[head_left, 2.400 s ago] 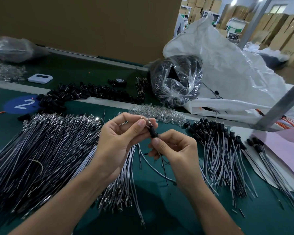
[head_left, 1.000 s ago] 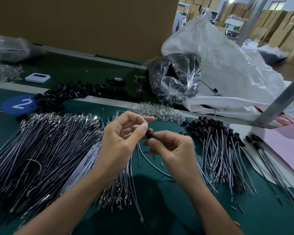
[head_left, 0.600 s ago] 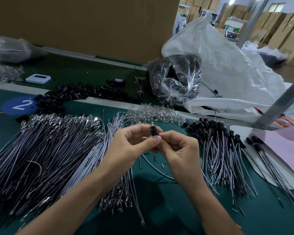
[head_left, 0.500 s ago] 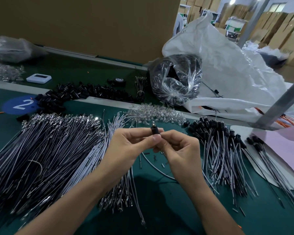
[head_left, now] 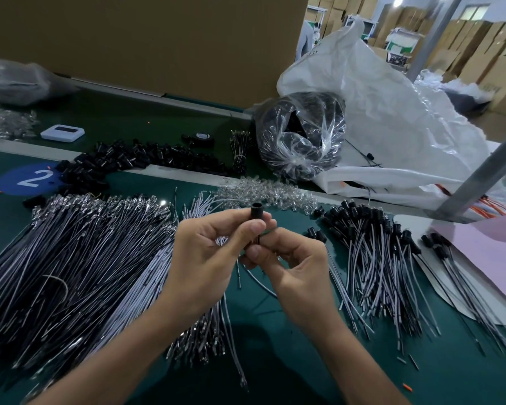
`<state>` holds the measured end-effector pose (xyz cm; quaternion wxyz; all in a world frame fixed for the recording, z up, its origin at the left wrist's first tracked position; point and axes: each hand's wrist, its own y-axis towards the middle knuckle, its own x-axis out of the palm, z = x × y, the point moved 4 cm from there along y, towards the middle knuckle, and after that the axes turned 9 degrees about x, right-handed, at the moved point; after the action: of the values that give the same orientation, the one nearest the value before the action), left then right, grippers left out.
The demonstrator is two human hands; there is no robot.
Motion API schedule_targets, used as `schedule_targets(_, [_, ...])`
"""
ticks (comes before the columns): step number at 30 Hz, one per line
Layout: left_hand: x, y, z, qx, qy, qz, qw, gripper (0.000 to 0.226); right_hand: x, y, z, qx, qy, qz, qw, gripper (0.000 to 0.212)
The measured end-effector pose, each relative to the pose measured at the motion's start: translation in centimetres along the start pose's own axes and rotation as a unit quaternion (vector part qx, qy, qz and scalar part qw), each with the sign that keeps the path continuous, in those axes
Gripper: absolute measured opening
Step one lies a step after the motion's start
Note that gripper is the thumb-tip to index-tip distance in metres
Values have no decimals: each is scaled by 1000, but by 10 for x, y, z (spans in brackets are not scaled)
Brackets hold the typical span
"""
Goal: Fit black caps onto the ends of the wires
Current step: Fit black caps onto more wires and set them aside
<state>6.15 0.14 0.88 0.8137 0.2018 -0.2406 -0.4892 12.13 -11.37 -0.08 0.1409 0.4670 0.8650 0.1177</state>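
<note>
1. Green counter (head_left: pixel 450 375): black-capped grey wires (head_left: pixel 371 252) heaped right of the right hand (head_left: pixel 292 264).
2. Left hand (head_left: pixel 208 255) pinches a small black cylindrical cap (head_left: pixel 256 213); the right hand pinches its thin grey wire (head_left: pixel 262 285) beneath.
3. Many uncapped grey wires (head_left: pixel 70 258) wait left of the left hand.

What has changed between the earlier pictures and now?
The black cap has slid up over the metal tip, which stuck out above it and no longer shows. The left hand and right hand have drawn together, both pinching the cap. The wire piles lie as before.
</note>
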Motion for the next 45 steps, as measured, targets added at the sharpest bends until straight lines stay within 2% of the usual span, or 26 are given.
schedule_targets(3, [1,0,-5,-26,-12,8,1000,12,1,0,0,5,-6,3,1000,14])
schedule_targets(6, [-1,5,-8,-79,-71,31,994,18,3,-2,-3,19,-14,-22,999,11])
schedule_targets(8, [-13,13,-12,-125,-132,70,981,19,1,-2,-7,25,-26,-51,998,24])
schedule_targets(10, [-26,17,-18,-187,-194,93,958,19,-11,5,-5,48,-45,-9,998,39])
schedule_targets(11, [-29,17,-21,-219,-205,88,950,22,-20,11,-1,60,-74,37,995,37])
schedule_targets(13, [-30,15,-27,-277,-174,53,943,32,-38,30,6,68,-189,115,973,19])
schedule_targets(14, [-29,13,-29,-299,-143,30,943,34,-43,41,11,75,-261,122,954,15])
schedule_targets(16, [-24,11,-31,-321,-81,-16,944,34,-47,66,25,96,-389,88,912,25])
schedule_targets(19, [-21,7,-32,-315,-1,-62,947,36,-45,98,50,131,-514,23,847,37])
schedule_targets(21, [-19,5,-32,-309,10,-79,948,30,-42,112,63,129,-549,1,826,34])
schedule_targets(25, [-13,5,-30,-302,15,-101,948,16,-41,127,74,106,-570,15,814,11])
schedule_targets(29, [-12,5,-27,-297,23,-105,949,16,-40,124,66,60,-618,18,784,13])
schedule_targets(30, [-12,5,-27,-293,24,-103,950,15,-42,119,59,39,-598,39,800,16])
schedule_targets(31, [-12,5,-27,-291,23,-100,951,15,-43,112,50,29,-541,66,838,17])
schedule_targets(33, [-12,5,-28,-289,13,-97,952,14,-45,92,33,37,-338,86,936,16])
schedule_targets(34, [-11,4,-29,-287,8,-93,953,13,-44,79,25,50,-237,69,968,17])
schedule_targets(35, [-11,4,-30,-285,5,-91,954,11,-42,65,17,62,-160,42,984,20])
schedule_targets(38, [-10,4,-30,-266,5,-86,960,12,-34,32,2,90,-45,-33,994,20])
schedule_targets(41, [-9,4,-29,-247,20,-90,965,25,-31,22,-2,98,-34,-32,994,11])
schedule_targets(45, [-9,4,-29,-230,36,-85,969,20,-29,20,-3,84,-40,-25,995,15])
